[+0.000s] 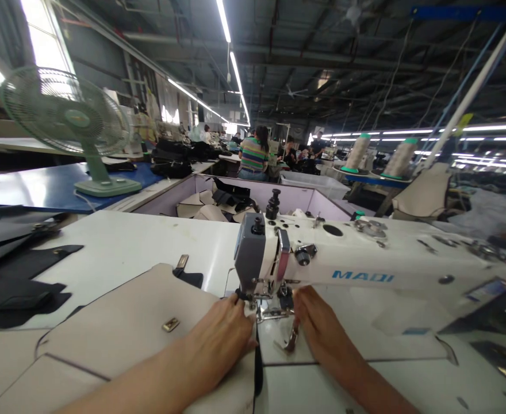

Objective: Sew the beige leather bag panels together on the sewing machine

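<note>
- The left hand (pixel 222 336) lies flat, its grip spread wide and closed on nothing, palm pressing the beige panel (pixel 123 322) just left of the needle area.
- The right hand (pixel 317 325) also rests flat with its grip loose, fingers touching the sewing machine's bed beside the presser foot (pixel 288 342); it holds nothing.
- The beige panel is a smooth, matte, leather-like sheet with rounded corners, lying flat on the table (pixel 119 244); a small brass-coloured metal clasp (pixel 171 324) sits on it, well left of the left hand.
- The panel's right edge runs under the left hand, up to the presser foot, and a dark gap shows between the two hands.
- The sewing machine (pixel 365 259) is glossy white with blue lettering, a grey head and shiny metal fittings; its arm stretches away to the right.
- Bare white table lies behind the panel; black pieces (pixel 15 287) pile at the left edge.
- A green fan (pixel 69 123) stands further back left.
</note>
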`<control>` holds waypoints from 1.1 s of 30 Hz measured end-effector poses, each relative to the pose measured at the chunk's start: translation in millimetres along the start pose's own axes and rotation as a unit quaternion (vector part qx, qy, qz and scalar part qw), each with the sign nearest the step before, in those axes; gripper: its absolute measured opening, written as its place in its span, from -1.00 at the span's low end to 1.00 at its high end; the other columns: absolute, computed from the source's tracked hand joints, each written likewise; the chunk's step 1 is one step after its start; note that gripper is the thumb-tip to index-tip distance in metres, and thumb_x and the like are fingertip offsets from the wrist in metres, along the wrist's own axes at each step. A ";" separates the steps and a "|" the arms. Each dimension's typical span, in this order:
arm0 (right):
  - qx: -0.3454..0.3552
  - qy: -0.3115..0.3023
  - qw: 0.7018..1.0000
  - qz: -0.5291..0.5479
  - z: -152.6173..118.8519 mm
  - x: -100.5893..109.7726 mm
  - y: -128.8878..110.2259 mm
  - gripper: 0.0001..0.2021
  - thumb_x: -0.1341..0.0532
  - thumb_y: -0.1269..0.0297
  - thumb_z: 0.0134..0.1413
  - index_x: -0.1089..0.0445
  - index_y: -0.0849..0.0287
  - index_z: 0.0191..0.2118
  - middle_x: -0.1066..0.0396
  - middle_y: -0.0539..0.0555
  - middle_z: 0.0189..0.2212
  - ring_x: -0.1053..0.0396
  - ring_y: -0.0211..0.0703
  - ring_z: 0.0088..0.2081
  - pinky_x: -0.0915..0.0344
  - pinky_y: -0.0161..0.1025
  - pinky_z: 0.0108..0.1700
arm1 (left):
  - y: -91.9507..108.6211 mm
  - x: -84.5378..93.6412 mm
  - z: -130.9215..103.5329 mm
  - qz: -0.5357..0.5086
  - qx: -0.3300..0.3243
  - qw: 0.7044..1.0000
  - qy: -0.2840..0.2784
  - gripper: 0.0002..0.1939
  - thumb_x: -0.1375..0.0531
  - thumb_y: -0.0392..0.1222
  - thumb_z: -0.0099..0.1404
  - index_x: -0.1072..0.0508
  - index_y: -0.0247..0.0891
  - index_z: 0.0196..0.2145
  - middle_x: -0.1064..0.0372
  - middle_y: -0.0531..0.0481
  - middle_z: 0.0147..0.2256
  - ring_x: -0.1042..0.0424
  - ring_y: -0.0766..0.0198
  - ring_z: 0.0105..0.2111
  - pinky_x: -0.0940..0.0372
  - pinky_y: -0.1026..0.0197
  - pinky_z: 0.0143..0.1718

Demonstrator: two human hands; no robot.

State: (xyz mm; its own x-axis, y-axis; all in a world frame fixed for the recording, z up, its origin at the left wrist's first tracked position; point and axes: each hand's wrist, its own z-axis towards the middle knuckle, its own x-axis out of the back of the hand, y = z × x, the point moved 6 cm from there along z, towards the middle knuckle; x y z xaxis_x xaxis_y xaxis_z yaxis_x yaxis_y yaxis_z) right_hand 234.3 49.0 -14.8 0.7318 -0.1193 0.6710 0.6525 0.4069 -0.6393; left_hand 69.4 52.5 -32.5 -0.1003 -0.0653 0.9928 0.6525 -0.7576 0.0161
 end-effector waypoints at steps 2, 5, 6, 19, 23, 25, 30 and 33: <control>0.007 0.008 1.000 0.003 10.0 6.2 7.3 -0.65 0.11 0.20 0.34 -0.20 0.12 -0.46 -0.29 0.01 -0.50 -0.31 -0.16 -0.42 -0.21 -0.24 -0.30 | -0.4 -0.2 1.5 0.000 -0.004 1.000 0.006 -0.81 -0.08 -0.11 0.36 -0.39 -0.25 -0.19 -0.33 -0.17 -0.22 -0.31 -0.06 -0.15 -0.31 -0.10 -0.16; 0.010 0.015 1.000 -0.006 22.4 9.0 16.0 -0.65 0.05 0.21 0.28 -0.21 0.12 -0.53 -0.29 0.01 -0.58 -0.29 -0.12 -0.46 -0.18 -0.22 -0.33 | 0.5 2.0 2.2 0.007 -0.004 1.000 0.006 -0.82 -0.09 -0.12 0.36 -0.39 -0.25 -0.20 -0.33 -0.16 -0.24 -0.31 -0.05 -0.17 -0.32 -0.09 -0.17; 0.010 0.020 1.000 -0.007 25.0 9.4 17.6 -0.66 0.04 0.22 0.27 -0.21 0.13 -0.54 -0.29 0.02 -0.58 -0.29 -0.12 -0.46 -0.17 -0.22 -0.33 | 1.4 3.9 2.1 0.007 -0.004 1.000 0.006 -0.83 -0.09 -0.12 0.36 -0.39 -0.25 -0.21 -0.33 -0.16 -0.25 -0.31 -0.04 -0.18 -0.32 -0.09 -0.18; 0.006 0.026 1.000 0.015 26.8 13.0 13.6 -0.70 0.00 0.28 0.25 -0.26 0.16 -0.51 -0.33 0.00 -0.54 -0.31 -0.18 -0.43 -0.18 -0.28 -0.32 | 5.1 3.3 1.5 0.015 -0.008 1.000 -0.018 -0.82 -0.13 -0.11 0.33 -0.43 -0.26 -0.21 -0.35 -0.15 -0.30 -0.33 -0.04 -0.21 -0.33 -0.07 -0.19; 0.001 0.014 1.000 -0.001 23.6 15.6 7.2 -0.69 0.02 0.26 0.29 -0.30 0.17 -0.46 -0.36 0.02 -0.51 -0.33 -0.15 -0.42 -0.18 -0.25 -0.33 | 7.4 8.6 0.2 0.017 0.007 0.999 -0.035 -0.79 -0.13 -0.09 0.33 -0.46 -0.28 -0.23 -0.37 -0.17 -0.32 -0.35 -0.03 -0.24 -0.34 -0.05 -0.23; 0.004 0.005 1.000 -0.012 18.0 16.6 1.1 -0.74 0.00 0.27 0.29 -0.34 0.18 -0.37 -0.40 0.04 -0.42 -0.36 -0.12 -0.36 -0.19 -0.24 -0.28 | 6.2 7.9 -0.3 0.013 0.010 0.999 -0.041 -0.78 -0.14 -0.08 0.32 -0.46 -0.28 -0.22 -0.38 -0.18 -0.30 -0.36 -0.04 -0.24 -0.35 -0.05 -0.24; -0.005 -0.071 0.996 -0.048 -8.6 2.1 -15.8 -0.89 -0.12 0.38 0.26 -0.36 0.16 -0.30 -0.40 -0.01 -0.33 -0.37 -0.18 -0.28 -0.21 -0.29 -0.21 | 0.7 0.9 -1.4 -0.007 0.003 0.999 -0.041 -0.76 -0.16 -0.04 0.30 -0.45 -0.27 -0.23 -0.37 -0.18 -0.29 -0.35 -0.06 -0.21 -0.32 -0.08 -0.19; 0.018 -0.113 0.993 -0.038 -25.9 -12.6 -27.5 -0.93 -0.19 0.44 0.21 -0.37 0.14 -0.28 -0.39 -0.04 -0.30 -0.36 -0.22 -0.24 -0.21 -0.33 -0.16 | -0.3 0.7 -1.4 -0.018 0.008 0.999 -0.037 -0.80 -0.20 -0.08 0.27 -0.44 -0.26 -0.25 -0.36 -0.15 -0.30 -0.35 -0.05 -0.21 -0.31 -0.06 -0.19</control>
State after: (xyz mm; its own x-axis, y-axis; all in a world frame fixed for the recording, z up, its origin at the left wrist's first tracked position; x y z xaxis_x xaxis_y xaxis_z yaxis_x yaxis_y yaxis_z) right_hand 212.2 15.8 -15.4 0.6162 0.0531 0.7858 0.6930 0.4376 -0.5730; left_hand 68.1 51.7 -32.0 -0.0684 0.0104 0.9976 0.6613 -0.7482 0.0531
